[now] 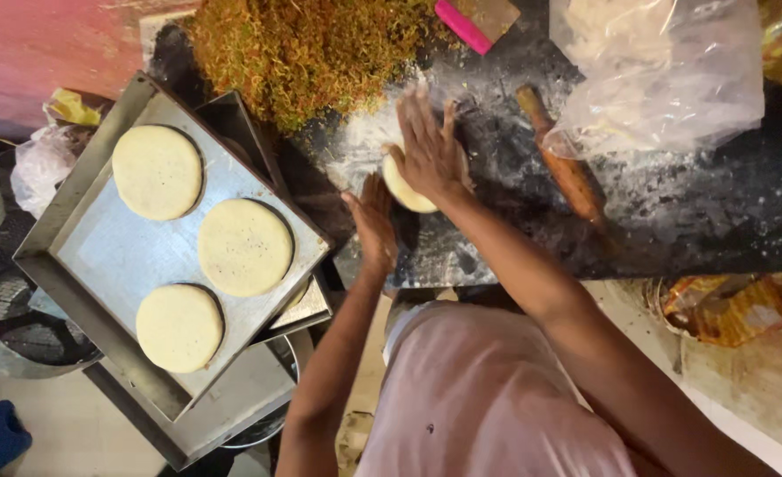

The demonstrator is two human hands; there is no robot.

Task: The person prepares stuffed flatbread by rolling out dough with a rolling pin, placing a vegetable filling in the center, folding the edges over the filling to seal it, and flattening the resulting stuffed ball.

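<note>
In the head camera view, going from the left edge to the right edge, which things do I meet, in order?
Metal tray with three dough discs → left hand → dough piece under the right hand → wooden rolling pin → clear plastic bag.

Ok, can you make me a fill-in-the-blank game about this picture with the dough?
1. The metal tray holds ____ flat dough rounds.
2. The right hand presses flat on a piece of ____ on the dark floury counter.
3. The wooden ____ lies to the right of that hand.

Missing words: three; dough; rolling pin
</note>
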